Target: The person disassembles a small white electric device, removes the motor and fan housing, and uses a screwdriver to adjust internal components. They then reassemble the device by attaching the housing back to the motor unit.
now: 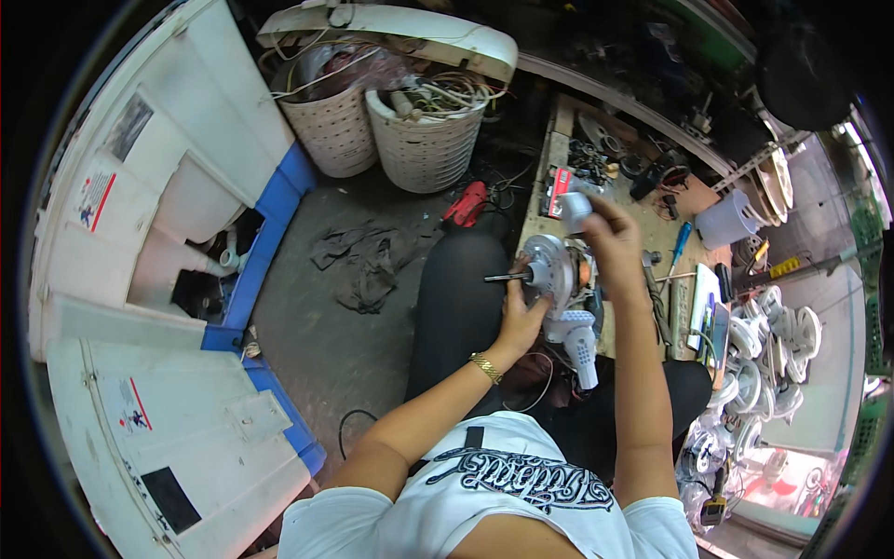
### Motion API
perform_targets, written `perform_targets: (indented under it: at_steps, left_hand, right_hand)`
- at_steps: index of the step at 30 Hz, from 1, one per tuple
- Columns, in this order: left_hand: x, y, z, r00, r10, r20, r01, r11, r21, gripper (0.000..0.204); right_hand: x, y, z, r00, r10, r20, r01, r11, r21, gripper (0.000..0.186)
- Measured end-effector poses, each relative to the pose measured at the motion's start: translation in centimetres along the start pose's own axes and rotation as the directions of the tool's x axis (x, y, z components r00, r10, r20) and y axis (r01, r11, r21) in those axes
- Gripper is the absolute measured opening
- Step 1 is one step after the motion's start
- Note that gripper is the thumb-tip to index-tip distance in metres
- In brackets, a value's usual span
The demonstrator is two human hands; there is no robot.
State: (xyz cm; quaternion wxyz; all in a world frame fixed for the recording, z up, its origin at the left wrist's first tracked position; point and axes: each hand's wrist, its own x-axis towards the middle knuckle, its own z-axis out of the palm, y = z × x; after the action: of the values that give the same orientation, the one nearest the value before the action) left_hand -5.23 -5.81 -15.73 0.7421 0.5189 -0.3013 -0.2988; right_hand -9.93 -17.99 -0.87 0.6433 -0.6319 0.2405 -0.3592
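My left hand [521, 321] grips a round pale grey motor housing [548, 265] from below, near my right thigh and the wooden bench. A dark shaft [503, 278] sticks out of the housing to the left, and copper-coloured windings [583, 272] show at its right side. Below it hangs a pale perforated plastic piece [580, 347]. My right hand [613, 242], raised above the housing, has its fingers closed on a small white plastic part [573, 212]. The fingertips behind that part are partly hidden.
The bench [687, 197] holds tools, a red-and-white box [556, 194] and a translucent container [719, 219]. White plastic parts [773, 340] are piled at the right. Two perforated baskets [424, 149] with cables stand ahead; white panels [140, 233] line the left. A dark rag [358, 270] lies on the floor.
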Motion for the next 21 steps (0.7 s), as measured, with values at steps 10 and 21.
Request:
perform_targets:
  at_steps: [10, 21]
  left_hand:
    - [0.0, -0.3, 0.5, 0.995, -0.097, -0.008, 0.097, 0.993, 0.067, 0.057]
    - [-0.7, -1.5, 0.0, 0.998, -0.057, 0.018, 0.058, 0.997, -0.053, 0.064]
  right_hand:
    - [5.5, 8.3, 6.7, 0.927, -0.16, 0.34, 0.374, 0.484, -0.791, 0.025]
    - [3.1, 2.8, 5.4, 0.866, 0.324, 0.38, -0.487, 0.718, 0.497, 0.049]
